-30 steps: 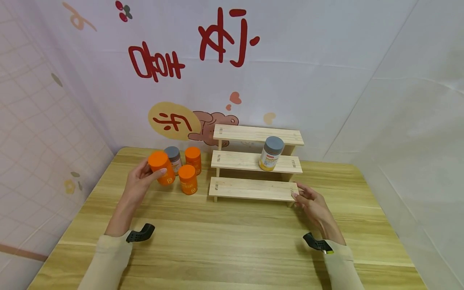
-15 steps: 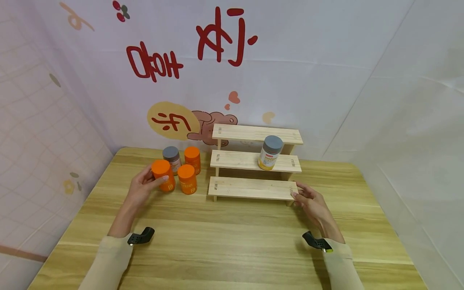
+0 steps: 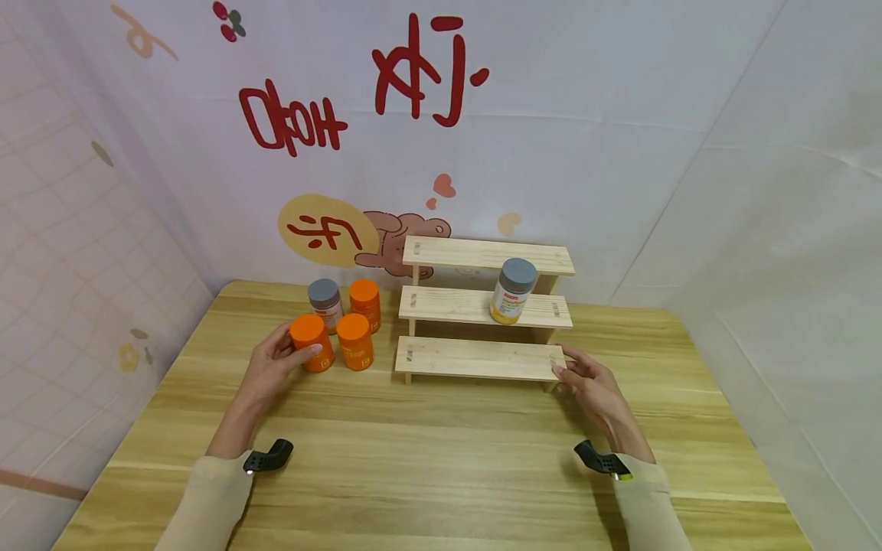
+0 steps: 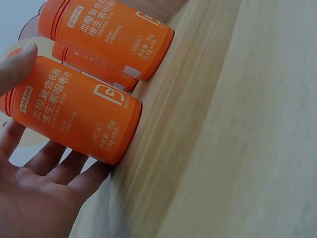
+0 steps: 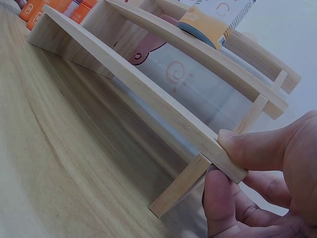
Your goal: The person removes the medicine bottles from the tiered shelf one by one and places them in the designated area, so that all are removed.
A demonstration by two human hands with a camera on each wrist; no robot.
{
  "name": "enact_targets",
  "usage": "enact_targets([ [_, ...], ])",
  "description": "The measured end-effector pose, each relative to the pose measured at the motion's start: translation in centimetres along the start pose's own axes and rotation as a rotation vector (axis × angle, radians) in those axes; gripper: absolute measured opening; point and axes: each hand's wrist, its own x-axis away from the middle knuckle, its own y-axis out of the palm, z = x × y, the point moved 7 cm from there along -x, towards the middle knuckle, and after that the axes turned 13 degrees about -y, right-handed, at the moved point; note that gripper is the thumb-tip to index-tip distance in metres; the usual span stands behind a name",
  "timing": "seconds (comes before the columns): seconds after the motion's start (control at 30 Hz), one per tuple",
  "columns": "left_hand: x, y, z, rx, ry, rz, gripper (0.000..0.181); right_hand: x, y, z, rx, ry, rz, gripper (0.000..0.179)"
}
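Observation:
My left hand [image 3: 274,366] grips an orange supplement bottle [image 4: 77,111], thumb on the near side and fingers behind; its base meets the tabletop. Right beside it stands a second orange bottle [image 3: 355,342]. Behind these two are a third orange bottle [image 3: 366,306] and a grey-lidded bottle [image 3: 326,304]. With thumb and fingers, my right hand [image 3: 594,390] pinches the right end of the lowest board of a three-step wooden shelf [image 3: 475,358]. On the shelf's middle step, toward the right, another grey-lidded bottle [image 3: 513,291] stands upright.
The wood-grain table [image 3: 427,467] carries everything. A white printed backdrop [image 3: 572,153] rises directly behind the shelf, and sheets hang along both sides. Black wrist straps [image 3: 269,457] show on both forearms.
My left hand has lowered the orange bottle onto the table, moving it slightly right and toward me. The right hand keeps its pinch on the shelf.

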Motion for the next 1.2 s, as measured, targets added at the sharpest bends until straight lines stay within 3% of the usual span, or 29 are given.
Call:
enact_targets([
  [0.2, 0.1, 0.0, 0.6, -0.041, 0.001, -0.026, 0.067, 0.0, 0.0, 0.1, 0.004, -0.007, -0.001, 0.071],
  [0.47, 0.6, -0.6, 2.9, -0.101, 0.061, -0.021, 0.068, -0.1, -0.1, 0.3, -0.006, -0.004, 0.005, 0.07],
  [0.87, 1.6, -0.2, 6.9, 0.026, 0.24, -0.042, 0.062, 0.2, 0.0, -0.1, -0.012, -0.001, -0.01, 0.071],
  [1.0, 1.7, 0.0, 7.9, 0.054, 0.261, -0.053, 0.062, 0.2, 0.0, 0.0, -0.008, 0.003, -0.013, 0.071],
  [1.2, 1.9, 0.3, 9.0, 0.01, 0.244, -0.021, 0.064, 0.1, 0.0, -0.1, -0.011, 0.004, -0.01, 0.071],
])
